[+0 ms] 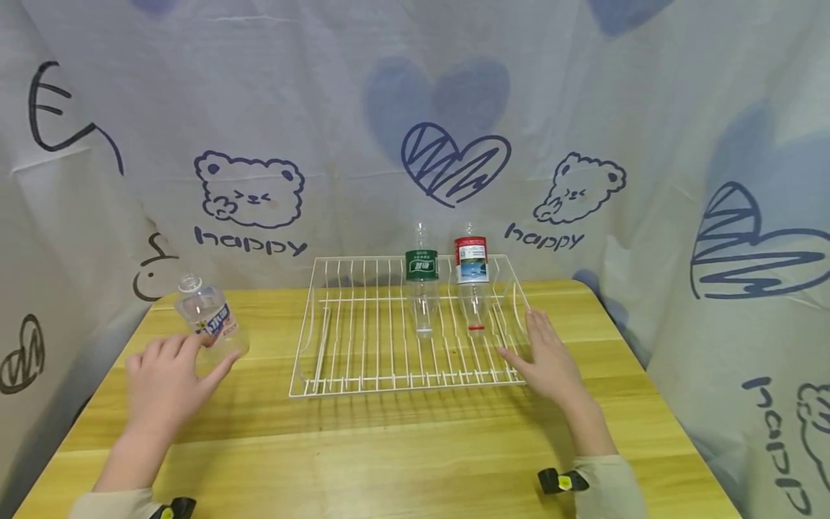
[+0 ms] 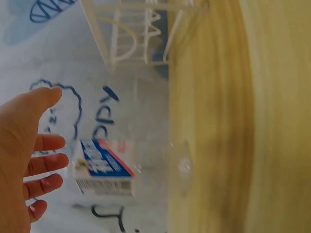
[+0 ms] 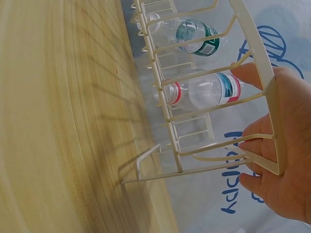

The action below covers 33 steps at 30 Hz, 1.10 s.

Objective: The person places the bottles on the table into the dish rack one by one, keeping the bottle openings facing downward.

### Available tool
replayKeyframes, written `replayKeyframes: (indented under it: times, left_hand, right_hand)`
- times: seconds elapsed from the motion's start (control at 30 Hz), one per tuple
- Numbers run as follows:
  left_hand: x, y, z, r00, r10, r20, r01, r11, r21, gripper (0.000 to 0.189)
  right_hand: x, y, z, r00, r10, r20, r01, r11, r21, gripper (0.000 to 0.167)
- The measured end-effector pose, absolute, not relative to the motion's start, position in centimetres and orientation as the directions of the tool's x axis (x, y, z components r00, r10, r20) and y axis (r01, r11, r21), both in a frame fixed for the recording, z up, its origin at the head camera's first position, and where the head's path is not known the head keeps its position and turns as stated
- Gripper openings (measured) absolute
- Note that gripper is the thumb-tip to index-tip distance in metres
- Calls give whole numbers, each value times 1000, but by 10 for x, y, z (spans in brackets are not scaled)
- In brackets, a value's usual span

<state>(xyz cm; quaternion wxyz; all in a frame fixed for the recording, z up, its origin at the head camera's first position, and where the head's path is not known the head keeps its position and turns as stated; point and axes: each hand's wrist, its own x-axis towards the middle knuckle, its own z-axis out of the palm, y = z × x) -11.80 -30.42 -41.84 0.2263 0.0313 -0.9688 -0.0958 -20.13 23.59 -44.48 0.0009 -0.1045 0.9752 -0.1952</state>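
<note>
My left hand is beside a clear plastic bottle with a blue, white and pink label, standing upright and uncapped on the table's left. In the left wrist view, that hand's fingers are spread, with a gap between them and the bottle. My right hand rests at the right side of a white wire rack, thumb toward the inside and straight fingers along the outer edge. Inside the rack, a green-labelled bottle and a red-and-white-labelled bottle stand neck down between the wires.
The rack sits at the back middle of a wooden table. A printed cloth hangs behind the table and along both sides. Dark straps with yellow marks circle both wrists.
</note>
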Motion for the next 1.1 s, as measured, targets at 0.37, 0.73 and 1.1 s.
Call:
replayKeyframes:
  times: [0.37, 0.73, 1.1]
  left_hand:
    - [-123, -345, -446, -953, -170, 249, -124, 974, 189, 77]
    - [-147, -375, -473, -985, -142, 97, -121, 972, 202, 100]
    - [-168, -384, -486, -990, -140, -30, -142, 935, 325, 112]
  right_hand:
    - [-202, 235, -443, -977, -208, 40, -207, 900, -385, 97]
    - [-200, 235, -443, -977, -207, 44, -207, 895, -396, 95]
    - [-200, 235, -442, -977, -209, 41, -208, 897, -391, 96]
